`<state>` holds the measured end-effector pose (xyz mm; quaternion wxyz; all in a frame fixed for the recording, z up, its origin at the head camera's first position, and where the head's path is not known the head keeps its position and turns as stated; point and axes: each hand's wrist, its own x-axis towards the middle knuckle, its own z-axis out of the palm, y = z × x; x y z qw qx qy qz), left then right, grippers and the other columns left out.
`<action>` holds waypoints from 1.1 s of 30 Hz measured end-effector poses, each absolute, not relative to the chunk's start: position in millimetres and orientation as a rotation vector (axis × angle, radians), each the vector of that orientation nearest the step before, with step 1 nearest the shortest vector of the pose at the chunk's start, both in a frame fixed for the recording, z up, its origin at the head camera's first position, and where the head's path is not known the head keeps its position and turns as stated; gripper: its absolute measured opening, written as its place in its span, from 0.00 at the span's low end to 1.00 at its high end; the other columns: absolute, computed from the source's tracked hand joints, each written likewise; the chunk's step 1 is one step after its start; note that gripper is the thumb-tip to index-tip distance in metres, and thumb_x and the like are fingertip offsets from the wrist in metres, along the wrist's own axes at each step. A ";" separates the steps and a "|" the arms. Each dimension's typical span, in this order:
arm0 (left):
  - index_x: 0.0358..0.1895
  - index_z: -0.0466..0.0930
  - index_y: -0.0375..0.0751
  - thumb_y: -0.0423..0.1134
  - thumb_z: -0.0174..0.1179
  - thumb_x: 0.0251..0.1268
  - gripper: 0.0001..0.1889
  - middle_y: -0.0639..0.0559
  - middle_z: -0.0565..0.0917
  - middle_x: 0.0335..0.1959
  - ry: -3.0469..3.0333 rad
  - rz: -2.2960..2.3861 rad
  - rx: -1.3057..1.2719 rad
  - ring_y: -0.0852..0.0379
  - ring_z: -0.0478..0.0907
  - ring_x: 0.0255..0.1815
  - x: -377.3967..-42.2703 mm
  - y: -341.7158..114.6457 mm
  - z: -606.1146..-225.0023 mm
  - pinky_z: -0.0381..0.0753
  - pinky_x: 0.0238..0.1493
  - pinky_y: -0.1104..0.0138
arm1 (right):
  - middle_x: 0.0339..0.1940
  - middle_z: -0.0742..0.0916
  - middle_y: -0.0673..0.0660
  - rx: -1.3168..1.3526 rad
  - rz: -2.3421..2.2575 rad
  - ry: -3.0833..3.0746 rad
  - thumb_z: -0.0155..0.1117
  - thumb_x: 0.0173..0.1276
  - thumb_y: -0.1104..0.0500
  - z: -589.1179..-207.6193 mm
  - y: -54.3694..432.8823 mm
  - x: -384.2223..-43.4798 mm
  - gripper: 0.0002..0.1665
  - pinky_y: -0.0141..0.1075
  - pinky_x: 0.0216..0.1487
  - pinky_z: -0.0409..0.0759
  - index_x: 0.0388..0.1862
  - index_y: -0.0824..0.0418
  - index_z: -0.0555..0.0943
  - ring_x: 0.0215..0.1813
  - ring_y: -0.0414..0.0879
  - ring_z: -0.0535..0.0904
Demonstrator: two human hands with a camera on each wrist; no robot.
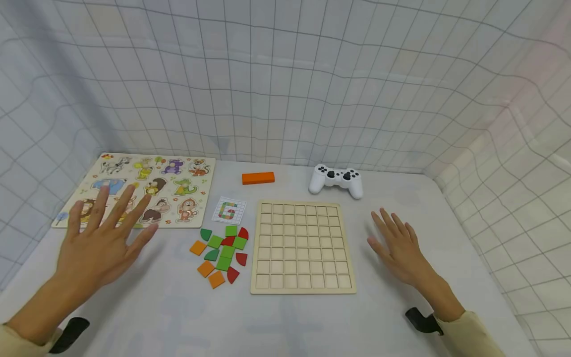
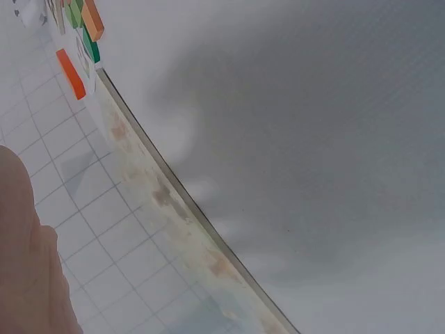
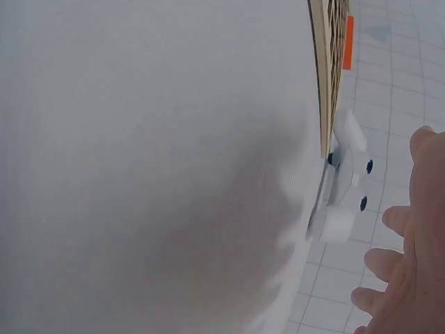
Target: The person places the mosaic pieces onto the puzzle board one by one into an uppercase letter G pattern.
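My left hand (image 1: 98, 243) hovers palm down with fingers spread, its fingertips overlapping the near edge of the animal puzzle board (image 1: 207, 198) in the head view. It holds nothing. On the other side, my right hand (image 1: 401, 250) is also spread over the table, right of the wooden grid board (image 1: 302, 291), with nothing in its fingers. Between the left hand and the grid board lie several loose tiles: green squares (image 1: 227, 252), orange squares (image 1: 205, 269) and red (image 1: 241, 259) and dark green (image 1: 211, 255) quarter-circles. A small pattern card (image 1: 241, 206) with a coloured G sits above them.
An orange block (image 1: 258, 178) lies at the back, near the middle. To its right, a white game controller (image 1: 336, 181) rests behind the grid board. White grid-patterned cloth (image 1: 285, 89) hangs at the back and sides of the white table (image 1: 178, 317).
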<state>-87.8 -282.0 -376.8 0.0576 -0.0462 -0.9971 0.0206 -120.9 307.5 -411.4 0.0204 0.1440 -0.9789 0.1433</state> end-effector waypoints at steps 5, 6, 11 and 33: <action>0.82 0.36 0.60 0.64 0.35 0.78 0.37 0.56 0.26 0.82 -2.995 0.046 -0.185 0.45 0.17 0.81 -90.5 -276.7 -376.5 0.21 0.74 0.39 | 0.83 0.54 0.63 0.484 0.545 -3.037 0.47 0.80 0.42 -413.0 293.9 -122.9 0.39 0.68 0.73 0.41 0.83 0.52 0.50 0.81 0.68 0.46; 0.82 0.36 0.61 0.64 0.35 0.78 0.36 0.56 0.27 0.83 -2.990 0.040 -0.194 0.46 0.18 0.81 -91.1 -275.6 -376.8 0.20 0.74 0.39 | 0.83 0.54 0.63 0.493 0.573 -3.037 0.47 0.80 0.43 -413.5 291.4 -123.1 0.39 0.68 0.73 0.41 0.83 0.52 0.50 0.81 0.69 0.46; 0.82 0.35 0.60 0.64 0.36 0.77 0.37 0.55 0.28 0.83 -2.983 0.027 -0.223 0.46 0.18 0.81 -93.6 -268.6 -380.4 0.17 0.74 0.41 | 0.83 0.53 0.64 0.571 0.831 -3.037 0.49 0.80 0.45 -416.8 280.1 -123.0 0.39 0.69 0.73 0.42 0.83 0.54 0.50 0.81 0.70 0.45; 0.82 0.41 0.57 0.62 0.46 0.75 0.39 0.42 0.44 0.83 -2.964 -0.179 -0.321 0.39 0.40 0.83 -96.4 -233.4 -398.6 0.24 0.75 0.39 | 0.84 0.40 0.62 0.685 1.269 -3.168 0.62 0.73 0.46 -427.0 267.8 -125.8 0.51 0.67 0.74 0.30 0.84 0.50 0.43 0.82 0.63 0.27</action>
